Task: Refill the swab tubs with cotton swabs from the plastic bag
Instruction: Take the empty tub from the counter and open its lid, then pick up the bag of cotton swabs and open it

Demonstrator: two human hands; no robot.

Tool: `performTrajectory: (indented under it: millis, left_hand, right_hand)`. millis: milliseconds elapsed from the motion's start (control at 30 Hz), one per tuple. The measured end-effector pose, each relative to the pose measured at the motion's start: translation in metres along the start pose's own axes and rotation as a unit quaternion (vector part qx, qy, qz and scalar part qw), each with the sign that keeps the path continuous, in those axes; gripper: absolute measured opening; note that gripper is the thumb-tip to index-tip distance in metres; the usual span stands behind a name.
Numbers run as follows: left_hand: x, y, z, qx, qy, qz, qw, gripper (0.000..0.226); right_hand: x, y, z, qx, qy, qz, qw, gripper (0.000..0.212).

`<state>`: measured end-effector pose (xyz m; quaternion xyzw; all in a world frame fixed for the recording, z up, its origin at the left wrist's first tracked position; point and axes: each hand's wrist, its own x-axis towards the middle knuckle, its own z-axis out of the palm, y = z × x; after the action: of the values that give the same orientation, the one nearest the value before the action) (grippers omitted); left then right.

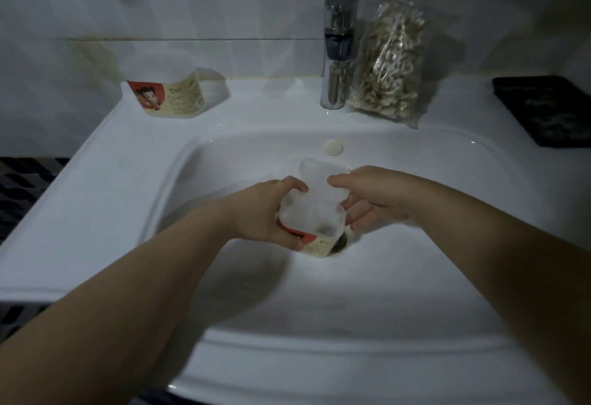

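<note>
While the person leans over a white sink, both bare hands meet above the basin on one swab tub. The left hand grips the tub's body from the left side, fingers curled round its far wall and thumb along the near wall, over the red and cream label. The tub's hinged lid stands flipped open away from the person. The right hand pinches the lid's right edge, thumb on top and fingers curled beneath. The tub is held above the drain, part of which shows under its near right corner. Inside, a translucent partition divides the tub into compartments; whether any swabs lie in them cannot be told in the dim light. A second swab tub, bearing the same red and cream label and with its lid apparently closed, stands on the sink's back left ledge, well apart from both hands. The plastic bag of cotton swabs stands upright on the back ledge, just right of the chrome faucet and leaning against it, well filled and well apart from both hands. A round cream overflow cap sits on the basin's rear wall, between the faucet and the open lid. A dark rectangular tray lies on the right ledge near the frame edge; its contents are too dark to make out.
</note>
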<state>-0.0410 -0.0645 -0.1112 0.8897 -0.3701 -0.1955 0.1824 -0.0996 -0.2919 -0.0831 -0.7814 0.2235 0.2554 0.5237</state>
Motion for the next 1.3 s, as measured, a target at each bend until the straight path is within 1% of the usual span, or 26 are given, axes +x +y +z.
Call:
performTrajectory:
  millis: [133,200,233,300,400,467,533,667,767,800,833,933,1000,1067,1133,1233,1300]
  left_hand:
    - [-0.003,0.001,-0.006,-0.045,0.029,-0.014,0.998,0.101]
    - [-0.005,0.001,-0.008,-0.059,0.042,-0.009,0.997,0.108]
    - [-0.006,0.002,-0.009,-0.064,0.045,-0.007,0.997,0.110]
    - [-0.007,0.005,-0.008,-0.066,0.052,-0.009,0.996,0.103]
    - [-0.006,0.009,-0.007,-0.056,0.090,-0.012,0.994,0.093]
    - [-0.006,0.011,-0.008,-0.036,0.116,-0.012,0.993,0.087]
    - [-0.005,0.016,-0.011,-0.010,0.142,0.005,0.990,0.079]
    - [-0.002,0.030,-0.016,0.009,0.190,0.058,0.980,0.068]
    - [0.009,0.046,-0.020,-0.001,0.217,0.096,0.971,0.064]
    - [0.014,0.052,-0.021,-0.009,0.225,0.105,0.969,0.064]
    - [0.020,0.058,-0.023,-0.024,0.231,0.111,0.966,0.064]
    - [0.043,0.076,-0.028,-0.064,0.241,0.131,0.959,0.068]
    - [0.057,0.087,-0.032,-0.079,0.245,0.146,0.955,0.075]
    - [0.072,0.095,-0.037,-0.105,0.259,0.146,0.949,0.080]
    - [0.085,0.102,-0.043,-0.130,0.272,0.150,0.942,0.079]
    - [0.097,0.112,-0.048,-0.140,0.274,0.167,0.937,0.075]
    - [0.100,0.118,-0.048,-0.156,0.279,0.179,0.931,0.070]
  right_hand:
    - [-0.003,0.001,-0.005,-0.057,0.041,0.006,0.998,0.064]
    - [-0.004,-0.001,-0.008,-0.080,0.064,0.021,0.995,0.070]
    - [-0.005,-0.003,-0.009,-0.087,0.080,0.022,0.993,0.069]
    - [-0.012,-0.006,-0.011,-0.113,0.130,-0.002,0.985,0.063]
    - [-0.025,-0.013,-0.018,-0.170,0.226,-0.084,0.956,0.060]
    - [-0.031,-0.016,-0.024,-0.175,0.284,-0.129,0.934,0.061]
    - [-0.037,-0.016,-0.031,-0.175,0.341,-0.166,0.909,0.059]
    - [-0.040,-0.014,-0.043,-0.112,0.424,-0.240,0.866,0.048]
    - [-0.035,-0.013,-0.053,-0.067,0.461,-0.287,0.837,0.028]
    - [-0.031,-0.013,-0.057,-0.052,0.464,-0.294,0.834,0.024]
    - [-0.027,-0.012,-0.060,-0.042,0.461,-0.296,0.835,0.025]
    - [-0.022,-0.012,-0.067,-0.017,0.427,-0.314,0.848,0.047]
    - [-0.021,-0.014,-0.069,0.016,0.387,-0.331,0.860,0.057]
    - [-0.019,-0.016,-0.070,0.085,0.324,-0.349,0.875,0.057]
    - [-0.015,-0.017,-0.072,0.147,0.276,-0.342,0.886,0.058]
    - [-0.009,-0.018,-0.076,0.211,0.239,-0.327,0.890,0.064]
    - [-0.005,-0.019,-0.079,0.243,0.229,-0.321,0.886,0.066]
